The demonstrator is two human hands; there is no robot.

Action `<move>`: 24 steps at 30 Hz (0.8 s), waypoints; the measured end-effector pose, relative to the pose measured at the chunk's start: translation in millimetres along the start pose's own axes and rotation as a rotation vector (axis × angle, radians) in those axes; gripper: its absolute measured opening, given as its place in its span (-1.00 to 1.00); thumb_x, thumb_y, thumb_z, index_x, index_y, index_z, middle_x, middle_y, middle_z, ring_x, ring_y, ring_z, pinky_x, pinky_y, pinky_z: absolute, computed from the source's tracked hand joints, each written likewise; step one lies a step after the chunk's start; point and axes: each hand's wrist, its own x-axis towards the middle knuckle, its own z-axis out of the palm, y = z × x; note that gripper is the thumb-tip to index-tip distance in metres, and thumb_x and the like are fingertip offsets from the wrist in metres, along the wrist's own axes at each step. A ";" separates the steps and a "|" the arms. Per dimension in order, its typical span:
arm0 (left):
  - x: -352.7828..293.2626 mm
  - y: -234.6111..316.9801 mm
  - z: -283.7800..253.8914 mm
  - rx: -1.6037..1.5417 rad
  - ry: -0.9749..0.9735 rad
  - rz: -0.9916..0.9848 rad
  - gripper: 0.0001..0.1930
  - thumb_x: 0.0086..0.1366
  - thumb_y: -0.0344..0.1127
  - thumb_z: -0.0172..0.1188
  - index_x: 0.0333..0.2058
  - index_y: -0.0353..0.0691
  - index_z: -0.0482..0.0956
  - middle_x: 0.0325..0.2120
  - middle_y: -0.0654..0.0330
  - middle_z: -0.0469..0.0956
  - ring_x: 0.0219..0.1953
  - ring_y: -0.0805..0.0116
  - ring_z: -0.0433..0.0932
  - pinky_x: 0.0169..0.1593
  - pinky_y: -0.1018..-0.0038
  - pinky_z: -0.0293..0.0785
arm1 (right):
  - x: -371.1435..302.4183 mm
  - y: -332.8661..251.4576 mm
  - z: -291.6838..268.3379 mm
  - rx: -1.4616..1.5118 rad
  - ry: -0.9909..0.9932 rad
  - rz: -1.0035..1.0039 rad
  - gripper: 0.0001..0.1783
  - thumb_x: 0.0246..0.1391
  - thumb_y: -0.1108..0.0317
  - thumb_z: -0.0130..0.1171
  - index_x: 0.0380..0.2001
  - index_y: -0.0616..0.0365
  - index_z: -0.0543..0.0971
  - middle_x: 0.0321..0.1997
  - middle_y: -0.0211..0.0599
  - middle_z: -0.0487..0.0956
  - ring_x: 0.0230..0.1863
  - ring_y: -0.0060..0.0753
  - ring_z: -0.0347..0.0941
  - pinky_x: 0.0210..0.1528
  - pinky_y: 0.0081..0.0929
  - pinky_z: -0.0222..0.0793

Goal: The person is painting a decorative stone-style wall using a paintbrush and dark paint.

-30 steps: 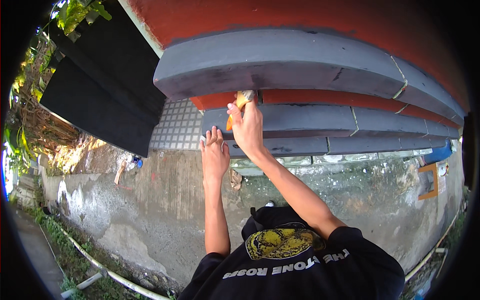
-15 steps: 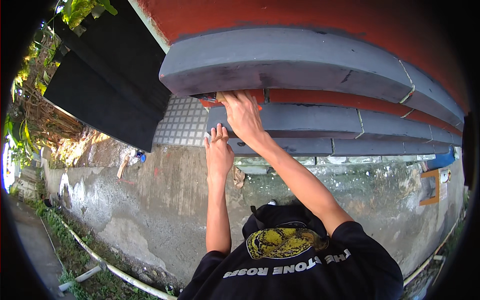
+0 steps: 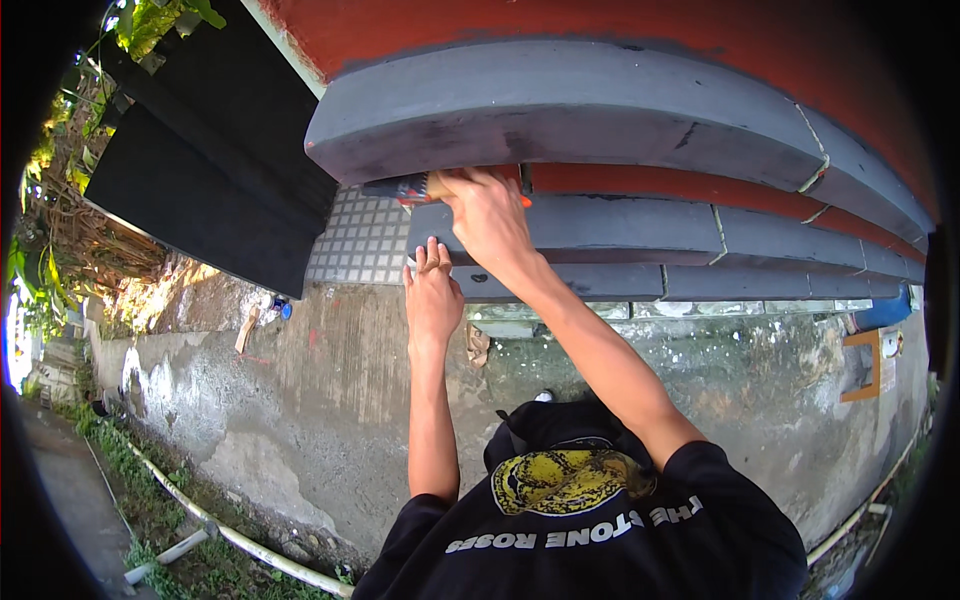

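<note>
My right hand (image 3: 490,222) is closed around the handle of a paintbrush (image 3: 402,188). Its dark bristles point left, just under the end of the upper grey ledge (image 3: 560,105). Part of the handle, with an orange end, shows past my fingers; the overhang partly hides the rest of the brush. Below and to the left, my left hand (image 3: 434,300) has its fingers stretched out, the tips against the left end of the middle grey ledge (image 3: 620,225). A red band (image 3: 650,188) runs between these two ledges.
A red wall (image 3: 520,18) rises behind the ledges. At the left stands a large black panel (image 3: 220,140) beside a tiled patch (image 3: 350,240). Concrete ground (image 3: 330,370) lies below, with a wooden-framed object (image 3: 862,368) at the right and a white pipe (image 3: 270,567) along the lower left.
My right hand has shifted slightly with the paintbrush, whose bristles now reach farther left and show more beyond the ledge. My left hand stays at the ledge end.
</note>
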 end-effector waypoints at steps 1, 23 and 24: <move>-0.7 -0.3 -0.1 -0.022 0.019 0.009 -0.38 0.16 -0.56 0.04 0.27 -0.41 0.31 0.35 -0.11 0.23 0.40 -0.11 0.18 0.39 -0.10 0.10 | 10.4 0.0 3.3 0.009 0.011 -0.008 -0.69 0.04 0.54 0.21 -0.11 0.19 0.67 -0.21 -0.03 0.62 -0.22 0.06 0.54 -0.03 -0.21 0.37; -5.0 -3.9 -9.6 -0.111 -0.065 -0.014 -0.35 0.18 -0.59 0.02 0.31 -0.32 0.29 0.41 0.00 0.14 0.45 -0.05 0.09 0.42 -0.10 0.02 | -51.6 104.7 -126.4 0.209 0.460 0.540 -0.69 0.15 0.42 0.31 -0.05 0.31 0.65 -0.40 -0.29 0.57 -0.41 -0.55 0.42 -0.36 -0.45 0.35; -4.1 -3.7 -10.5 -0.115 -0.073 -0.013 -0.35 0.18 -0.58 0.02 0.32 -0.32 0.28 0.41 0.00 0.14 0.45 -0.04 0.10 0.42 -0.11 0.02 | -56.1 108.5 -130.6 0.229 0.569 0.558 -0.67 0.14 0.46 0.29 -0.01 0.28 0.64 -0.38 -0.27 0.58 -0.40 -0.52 0.44 -0.33 -0.46 0.37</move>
